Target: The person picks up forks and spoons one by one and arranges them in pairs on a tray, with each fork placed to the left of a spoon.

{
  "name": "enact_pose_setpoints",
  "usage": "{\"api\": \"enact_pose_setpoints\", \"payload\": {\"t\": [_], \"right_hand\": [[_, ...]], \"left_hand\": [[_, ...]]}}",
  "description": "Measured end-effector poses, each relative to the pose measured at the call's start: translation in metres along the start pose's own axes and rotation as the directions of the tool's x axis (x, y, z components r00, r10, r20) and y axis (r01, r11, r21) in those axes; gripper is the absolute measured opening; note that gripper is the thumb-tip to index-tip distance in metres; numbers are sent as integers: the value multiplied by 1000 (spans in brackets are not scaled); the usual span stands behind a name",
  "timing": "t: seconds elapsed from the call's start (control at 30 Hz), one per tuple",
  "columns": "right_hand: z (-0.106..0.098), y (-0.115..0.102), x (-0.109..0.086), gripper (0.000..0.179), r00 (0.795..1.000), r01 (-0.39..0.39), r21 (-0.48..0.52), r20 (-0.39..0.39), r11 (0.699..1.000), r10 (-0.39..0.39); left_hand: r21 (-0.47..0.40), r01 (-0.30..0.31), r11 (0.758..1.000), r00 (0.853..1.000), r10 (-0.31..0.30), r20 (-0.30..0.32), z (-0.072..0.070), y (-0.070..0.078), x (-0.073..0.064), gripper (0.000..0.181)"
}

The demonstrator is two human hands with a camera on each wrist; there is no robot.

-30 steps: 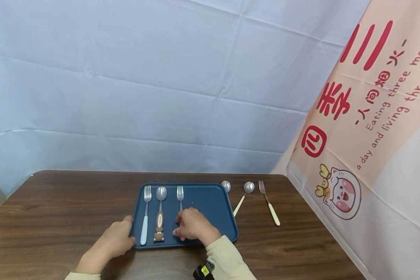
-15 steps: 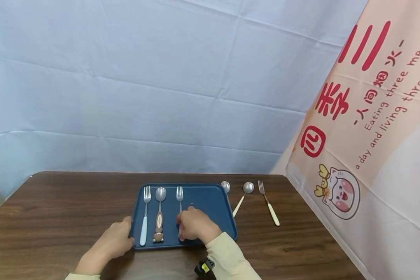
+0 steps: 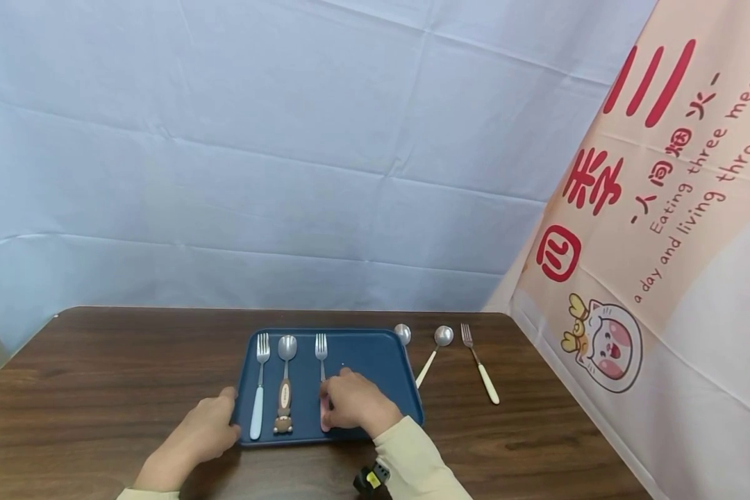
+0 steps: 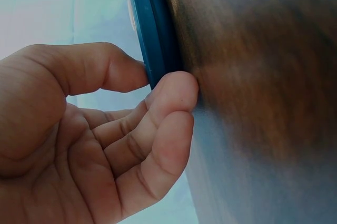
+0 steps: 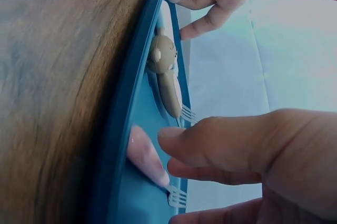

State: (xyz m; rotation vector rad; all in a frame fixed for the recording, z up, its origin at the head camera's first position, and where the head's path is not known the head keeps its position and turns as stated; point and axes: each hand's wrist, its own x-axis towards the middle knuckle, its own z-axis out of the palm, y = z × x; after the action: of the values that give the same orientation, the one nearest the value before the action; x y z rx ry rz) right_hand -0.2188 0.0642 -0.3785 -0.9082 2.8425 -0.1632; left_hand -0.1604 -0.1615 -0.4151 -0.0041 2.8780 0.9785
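Pink fork (image 5: 151,163) in blue tray (image 3: 375,361), R grip (image 3: 353,401) just over it, released.
Fork lies right of bear spoon (image 3: 285,390) & blue fork (image 3: 258,403); R thumb (image 5: 196,142) nr its handle, apart. L grip (image 3: 203,425) pinches tray's left edge nr the close corner. Cream spoon (image 3: 430,362), cream fork (image 3: 485,376) & a part-hid spoon (image 3: 403,332) on bench (image 3: 112,375), right of tray.
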Motion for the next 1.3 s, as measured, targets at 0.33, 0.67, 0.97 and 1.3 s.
{"api": "enact_pose_setpoints", "payload": {"t": [0.33,0.67,0.97,1.3], "right_hand": [[-4,27,-16,36,997,-72,8,-13,997,72],[-8,52,-28,34,995,-87,33,-42,996,88],[-10,68,-38,35,991,-116,62,-66,991,120],[-10,90,-41,36,979,-183,74,-78,980,189]], "left_hand": [[-11,-7,1000,1000,7,-2,0,0,-1,57],[-4,-9,1000,1000,9,-10,1,-1,-3,57],[-7,-12,1000,1000,12,-15,1,-1,-4,57],[-10,0,1000,1000,0,-10,1,0,-3,57]]}}
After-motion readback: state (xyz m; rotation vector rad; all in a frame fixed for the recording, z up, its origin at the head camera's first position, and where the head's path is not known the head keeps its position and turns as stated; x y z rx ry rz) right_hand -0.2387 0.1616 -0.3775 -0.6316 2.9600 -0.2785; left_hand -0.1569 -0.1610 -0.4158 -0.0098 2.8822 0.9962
